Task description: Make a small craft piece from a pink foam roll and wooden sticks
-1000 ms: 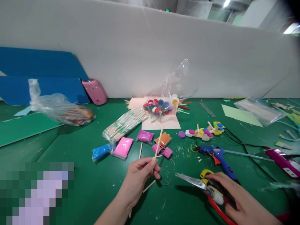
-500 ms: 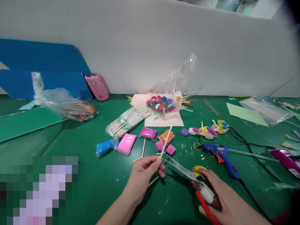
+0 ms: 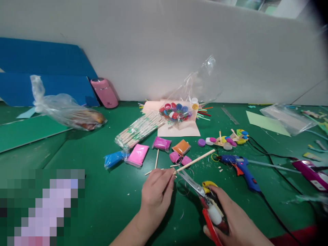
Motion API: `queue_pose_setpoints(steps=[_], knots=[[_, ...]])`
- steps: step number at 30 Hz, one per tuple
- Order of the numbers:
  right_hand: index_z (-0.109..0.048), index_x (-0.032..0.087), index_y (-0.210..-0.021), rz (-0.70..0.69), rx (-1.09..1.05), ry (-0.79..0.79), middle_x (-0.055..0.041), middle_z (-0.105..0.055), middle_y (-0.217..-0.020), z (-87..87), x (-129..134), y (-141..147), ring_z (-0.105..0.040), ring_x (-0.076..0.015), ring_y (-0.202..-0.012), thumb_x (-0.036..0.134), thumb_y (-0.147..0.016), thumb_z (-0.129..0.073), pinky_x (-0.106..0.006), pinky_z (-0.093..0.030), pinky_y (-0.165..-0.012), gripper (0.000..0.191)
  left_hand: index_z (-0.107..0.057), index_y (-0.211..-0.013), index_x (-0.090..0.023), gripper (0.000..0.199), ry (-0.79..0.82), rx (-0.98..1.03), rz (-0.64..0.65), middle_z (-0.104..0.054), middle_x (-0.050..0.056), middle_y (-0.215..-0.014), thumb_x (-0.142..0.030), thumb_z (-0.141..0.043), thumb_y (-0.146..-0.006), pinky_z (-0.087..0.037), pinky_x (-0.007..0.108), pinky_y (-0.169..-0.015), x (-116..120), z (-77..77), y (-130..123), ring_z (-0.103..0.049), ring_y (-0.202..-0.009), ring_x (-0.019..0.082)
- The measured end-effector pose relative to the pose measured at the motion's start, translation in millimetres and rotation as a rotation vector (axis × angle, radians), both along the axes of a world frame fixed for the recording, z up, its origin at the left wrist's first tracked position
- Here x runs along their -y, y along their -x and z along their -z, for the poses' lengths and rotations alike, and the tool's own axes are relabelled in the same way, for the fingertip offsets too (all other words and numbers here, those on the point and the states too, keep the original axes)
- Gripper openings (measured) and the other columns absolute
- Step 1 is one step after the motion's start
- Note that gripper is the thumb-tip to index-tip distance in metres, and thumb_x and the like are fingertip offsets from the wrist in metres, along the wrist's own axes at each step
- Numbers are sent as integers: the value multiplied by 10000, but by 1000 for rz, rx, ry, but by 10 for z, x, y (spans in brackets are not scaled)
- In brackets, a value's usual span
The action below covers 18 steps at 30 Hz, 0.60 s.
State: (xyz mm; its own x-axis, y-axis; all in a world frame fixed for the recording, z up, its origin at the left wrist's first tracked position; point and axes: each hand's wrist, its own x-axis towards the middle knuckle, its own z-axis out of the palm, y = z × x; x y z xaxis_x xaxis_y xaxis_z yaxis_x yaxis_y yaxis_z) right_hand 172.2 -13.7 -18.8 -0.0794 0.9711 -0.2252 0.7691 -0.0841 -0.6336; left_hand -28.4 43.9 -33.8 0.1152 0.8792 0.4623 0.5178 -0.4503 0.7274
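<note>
The green table point(image 3: 102, 191) spans the frame's lower half. At lower centre, the left hand point(image 3: 157, 191) pinches a wooden stick point(image 3: 197, 160), fingertips closed on its lower end. Right of it, the right hand point(image 3: 228, 215) curls partly closed around scissors point(image 3: 198, 189), whose blade tips seem to touch the stick, though contact is unclear.

Even, moderately bright light falls on your green tabletop point(image 3: 107, 212), apparently from overhead, leaving soft shadows beneath your hands and a faint sheen. Glare streaks the clear plastic bag point(image 3: 205, 77). The far right edge looks smeared, its top corner black; coarse pixel blocks hide the lower left.
</note>
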Motion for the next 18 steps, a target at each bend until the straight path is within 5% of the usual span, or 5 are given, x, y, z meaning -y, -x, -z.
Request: queue_pose_setpoints(steps=[9, 18], knots=[[-353, 154, -1159, 7, -23, -142, -129, -571, -1041, 201, 75, 116, -552, -275, -954, 336, -604, -586, -322, -462, -731, 630, -614, -919, -209, 255, -156, -65, 17, -672, 61, -786, -63, -502, -743, -456, 310, -731, 15, -1, 10, -593, -720, 180], [-337, 158, -1161, 50, -27, -145, -130, -569, -1011, 216, 78, 187, -553, -285, -942, 327, -597, -581, -334, -472, -718, 638, -572, -942, -186, 291, -191, -111, 58, -664, 70, -793, -12, -504, -718, -441, 329, -762, -3, 34, 34, -582, -687, 170]])
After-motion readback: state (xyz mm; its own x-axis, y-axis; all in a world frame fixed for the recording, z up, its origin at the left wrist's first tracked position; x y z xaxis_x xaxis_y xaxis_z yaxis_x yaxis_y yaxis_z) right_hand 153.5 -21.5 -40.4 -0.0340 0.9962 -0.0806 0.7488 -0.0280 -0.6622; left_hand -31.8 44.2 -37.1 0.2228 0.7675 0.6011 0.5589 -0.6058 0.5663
